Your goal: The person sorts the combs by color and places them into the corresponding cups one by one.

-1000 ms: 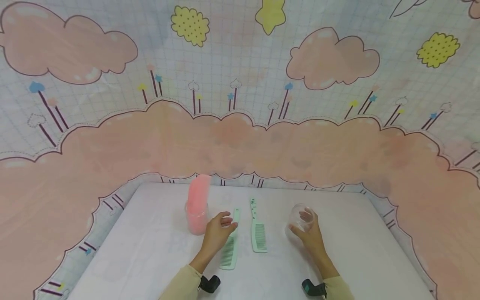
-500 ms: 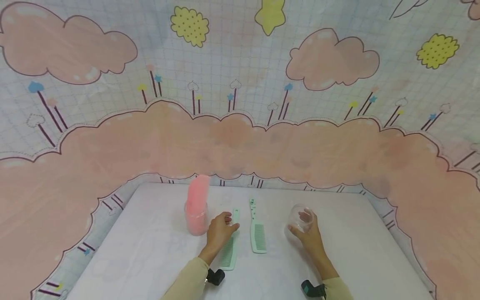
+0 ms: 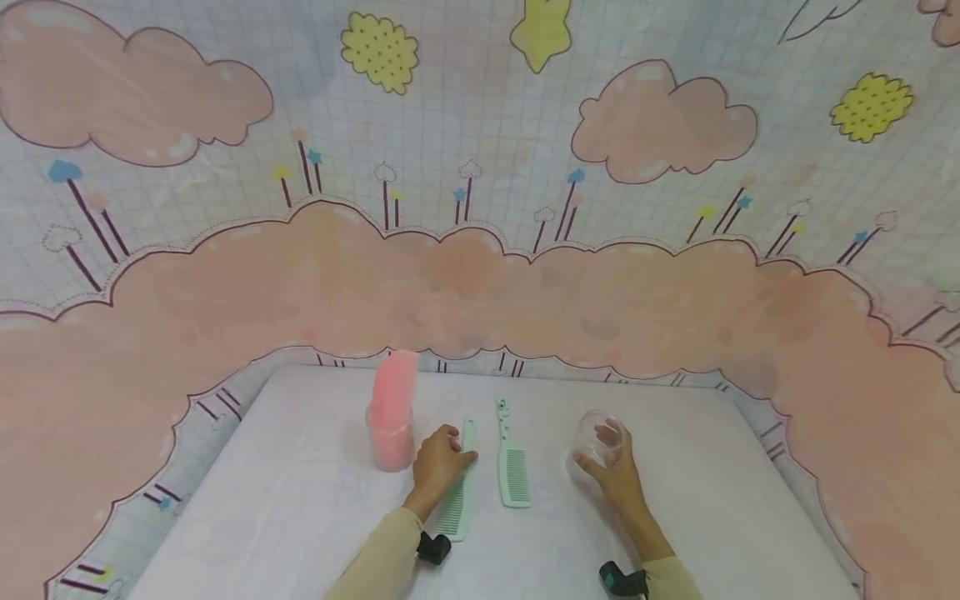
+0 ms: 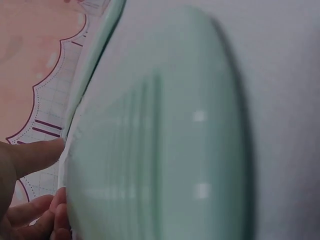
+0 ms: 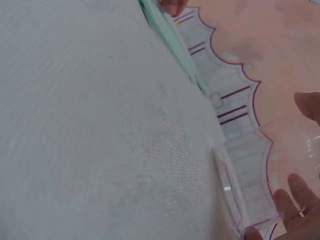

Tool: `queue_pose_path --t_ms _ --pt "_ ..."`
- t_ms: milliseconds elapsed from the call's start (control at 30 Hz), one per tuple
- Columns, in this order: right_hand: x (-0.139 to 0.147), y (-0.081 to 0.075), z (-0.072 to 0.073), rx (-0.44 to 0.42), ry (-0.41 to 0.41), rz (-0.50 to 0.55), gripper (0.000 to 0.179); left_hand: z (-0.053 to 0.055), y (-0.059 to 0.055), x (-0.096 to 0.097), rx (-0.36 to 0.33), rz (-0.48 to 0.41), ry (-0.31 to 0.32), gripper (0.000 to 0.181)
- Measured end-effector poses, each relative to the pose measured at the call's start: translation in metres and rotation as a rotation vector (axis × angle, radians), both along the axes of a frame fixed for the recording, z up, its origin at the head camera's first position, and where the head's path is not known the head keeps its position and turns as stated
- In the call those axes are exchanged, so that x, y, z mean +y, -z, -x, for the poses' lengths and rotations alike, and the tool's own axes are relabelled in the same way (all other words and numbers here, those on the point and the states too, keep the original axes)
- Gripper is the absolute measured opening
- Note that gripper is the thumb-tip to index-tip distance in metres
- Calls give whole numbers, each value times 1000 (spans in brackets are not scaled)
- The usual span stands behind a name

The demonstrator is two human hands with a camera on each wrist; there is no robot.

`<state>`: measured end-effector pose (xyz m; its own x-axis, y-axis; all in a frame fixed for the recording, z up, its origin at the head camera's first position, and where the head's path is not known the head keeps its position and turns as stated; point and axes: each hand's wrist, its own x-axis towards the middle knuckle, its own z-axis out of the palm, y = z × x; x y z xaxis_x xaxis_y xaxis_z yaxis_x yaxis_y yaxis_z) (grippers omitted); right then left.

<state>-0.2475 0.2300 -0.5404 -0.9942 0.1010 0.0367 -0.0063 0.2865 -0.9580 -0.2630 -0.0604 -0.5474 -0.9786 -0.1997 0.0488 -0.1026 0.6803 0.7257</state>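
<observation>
My left hand [image 3: 441, 468] is over the handle of a pale green comb [image 3: 454, 508] lying on the table. Thumb and fingers stand apart on either side of the handle; a firm hold does not show. Large and blurred in the left wrist view is this comb's toothed end [image 4: 200, 150]. A second green comb [image 3: 514, 475], with a patterned handle, lies to its right, untouched. On the right, my right hand [image 3: 618, 471] grips a clear plastic cup [image 3: 592, 425] from its right side, fingers behind and thumb in front. The cup stands upright with its mouth up.
Left of my left hand, a clear container [image 3: 372, 433] holds a tall, curved pink thing [image 3: 393, 400] whose kind does not show. A white-covered table [image 3: 300, 500] lies underneath. Behind it hangs a backdrop [image 3: 480, 292] printed with clouds and stars.
My left hand has shifted slightly to the right and forward, bringing its thumb over the left comb's handle. My right hand keeps its grip on the cup, nearly still.
</observation>
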Motion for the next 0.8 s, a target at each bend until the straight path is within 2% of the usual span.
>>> queue_pose_path --t_ms 100,333,467,600,800 --pt "1 5 2 12 8 -15 91 -1 0 2 8 30 -10 42" --pt "-2 3 1 13 10 -20 92 3 0 0 -2 83 -26 27" --pt "-2 5 2 11 10 -9 91 4 -1 -4 -24 48 1 23" --pt "-2 6 1 9 10 -20 91 3 0 -9 -39 -25 25 22" --pt "-3 4 1 10 10 -9 90 0 -1 -14 -11 -92 42 24"
